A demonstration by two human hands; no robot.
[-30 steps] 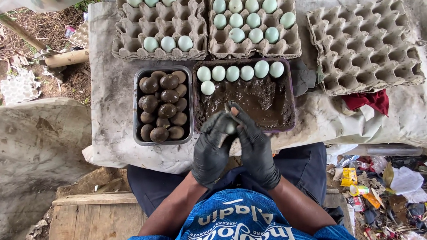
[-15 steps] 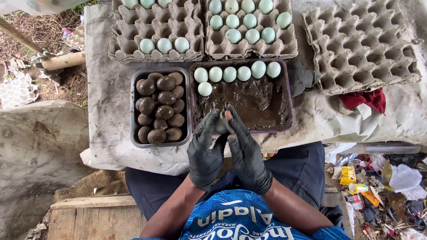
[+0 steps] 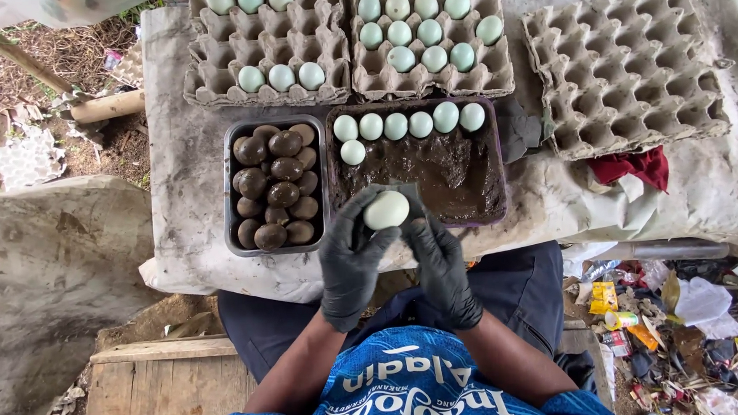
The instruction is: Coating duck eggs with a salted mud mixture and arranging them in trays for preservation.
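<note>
Both my hands wear black gloves and meet just in front of a dark tray of brown mud (image 3: pixel 478 195). Between their fingertips sits one pale blue-green egg (image 3: pixel 386 209), held by my left hand (image 3: pixel 351 263) and my right hand (image 3: pixel 437 263) together. Several clean pale eggs (image 3: pixel 407 125) lie along the far side of the mud tray. To its left, a grey tray (image 3: pixel 230 198) holds several eggs coated in dark mud (image 3: pixel 274 187).
Two cardboard egg cartons (image 3: pixel 328 75) with pale eggs stand behind the trays, and an empty carton (image 3: pixel 623 68) is at the right. A red cloth (image 3: pixel 632 168) lies at the table edge. Litter (image 3: pixel 678 326) covers the ground at the right; a wooden board (image 3: pixel 159 387) is at lower left.
My hands have parted slightly and lifted; the pale egg, hidden between the gloves before, now shows between my fingertips.
</note>
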